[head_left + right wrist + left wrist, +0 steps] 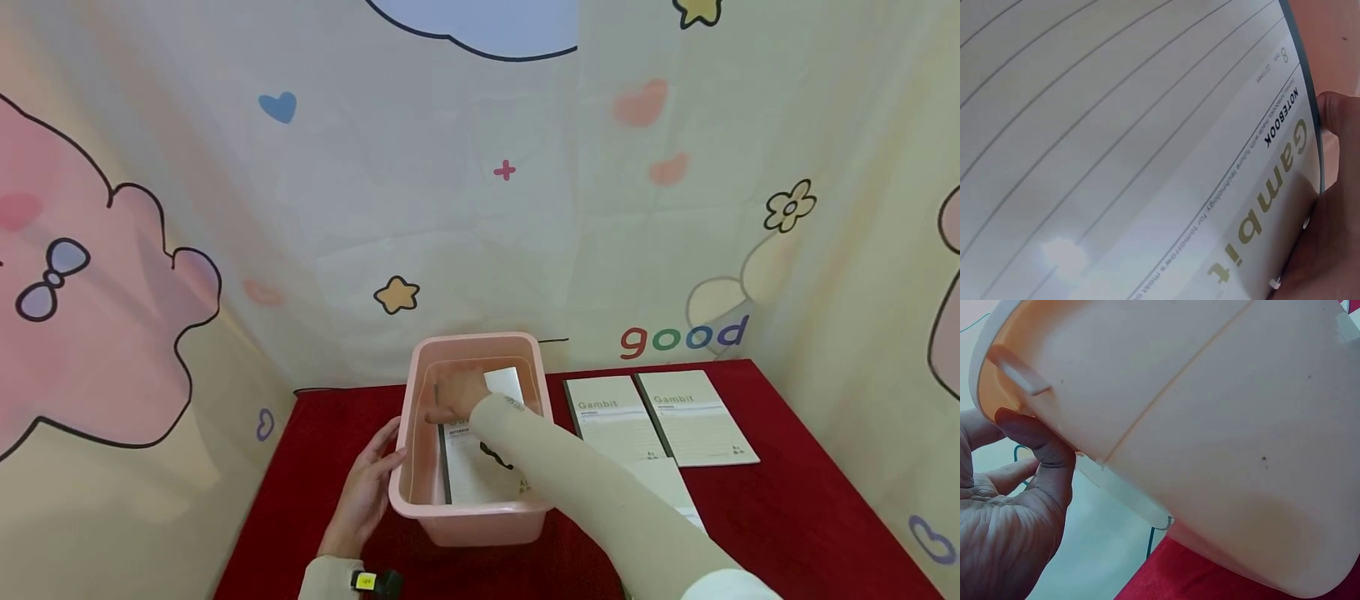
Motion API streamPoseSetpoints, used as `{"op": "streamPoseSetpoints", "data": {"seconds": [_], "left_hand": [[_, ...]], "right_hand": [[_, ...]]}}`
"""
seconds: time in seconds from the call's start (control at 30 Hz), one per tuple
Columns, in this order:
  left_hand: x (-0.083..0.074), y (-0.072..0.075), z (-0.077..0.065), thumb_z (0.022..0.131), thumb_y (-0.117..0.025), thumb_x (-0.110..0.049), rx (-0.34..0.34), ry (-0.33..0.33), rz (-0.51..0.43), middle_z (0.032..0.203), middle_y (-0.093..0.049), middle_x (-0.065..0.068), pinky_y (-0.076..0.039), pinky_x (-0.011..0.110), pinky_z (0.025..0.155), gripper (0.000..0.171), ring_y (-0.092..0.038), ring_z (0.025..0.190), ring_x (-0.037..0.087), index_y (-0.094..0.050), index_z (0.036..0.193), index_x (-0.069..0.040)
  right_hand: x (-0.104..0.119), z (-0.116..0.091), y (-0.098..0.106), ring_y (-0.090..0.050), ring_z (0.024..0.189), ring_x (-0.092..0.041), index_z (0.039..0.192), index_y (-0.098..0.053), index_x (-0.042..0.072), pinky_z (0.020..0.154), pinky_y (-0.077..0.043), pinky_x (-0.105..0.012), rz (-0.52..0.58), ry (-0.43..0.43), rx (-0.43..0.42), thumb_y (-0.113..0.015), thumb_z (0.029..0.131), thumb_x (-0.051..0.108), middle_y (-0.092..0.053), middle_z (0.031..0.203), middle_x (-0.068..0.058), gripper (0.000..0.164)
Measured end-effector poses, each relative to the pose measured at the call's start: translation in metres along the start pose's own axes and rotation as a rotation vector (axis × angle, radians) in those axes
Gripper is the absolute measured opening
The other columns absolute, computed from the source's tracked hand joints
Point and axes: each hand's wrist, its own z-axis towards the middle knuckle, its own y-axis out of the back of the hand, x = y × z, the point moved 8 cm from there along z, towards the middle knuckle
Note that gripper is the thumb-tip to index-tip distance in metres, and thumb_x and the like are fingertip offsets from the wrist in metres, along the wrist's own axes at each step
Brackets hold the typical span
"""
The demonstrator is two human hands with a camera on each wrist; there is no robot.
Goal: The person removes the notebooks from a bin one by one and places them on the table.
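Note:
A pink plastic tub [480,510] stands on the red cloth, tilted so that its inside shows. At its left side my left hand [360,496] holds the rim; in the left wrist view a bent digit [1041,440] tucks under the lip. My right hand [459,393] reaches into the tub and grips the upper end of a white Gambit notebook [480,475] with a dark spine. In the right wrist view the thumb [1338,112] lies at the spine edge and fingertips meet the top edge of the notebook's lined cover [1116,125].
Right of the tub lie two more Gambit notebooks, one [611,417] beside the other [697,417]. A third white notebook [671,487] lies nearer, partly behind my right sleeve [600,483]. A printed curtain [465,225] rises close behind the red cloth [300,467].

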Motion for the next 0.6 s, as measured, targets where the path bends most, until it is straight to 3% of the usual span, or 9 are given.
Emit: {"op": "streamPoseSetpoints", "data": {"seconds": [0.2,0.43,0.6], "left_hand": [[-0.003,0.000,0.000,0.096,-0.056,-0.012,-0.010,-0.009,0.018,0.152,-0.033,0.006,-0.037,0.052,0.111,0.056,-0.037,0.140,0.033,-0.038,0.148,-0.022],[0.001,-0.001,-0.001,0.097,-0.056,-0.013,-0.012,0.002,0.009,0.153,-0.032,0.007,-0.038,0.051,0.111,0.056,-0.037,0.141,0.033,-0.037,0.149,-0.021],[0.000,-0.001,-0.001,0.097,-0.055,-0.012,-0.007,-0.003,0.013,0.153,-0.032,0.007,-0.040,0.050,0.109,0.055,-0.038,0.140,0.033,-0.037,0.149,-0.021]], "right_hand": [[-0.002,0.004,0.016,-0.054,0.100,-0.013,0.106,-0.067,0.023,0.098,-0.052,-0.035,-0.020,-0.033,0.058,-0.061,0.078,0.061,-0.064,0.103,0.007,0.047],[-0.009,0.002,0.039,-0.057,0.079,-0.011,0.084,-0.066,0.022,0.080,-0.055,-0.030,-0.003,-0.042,0.055,-0.052,0.086,0.052,-0.062,0.075,0.007,0.034],[-0.017,-0.001,0.056,-0.062,0.094,-0.020,0.118,-0.062,0.013,0.098,-0.051,-0.041,0.034,-0.050,0.077,-0.047,0.089,0.048,-0.070,0.106,-0.004,0.048]]}}
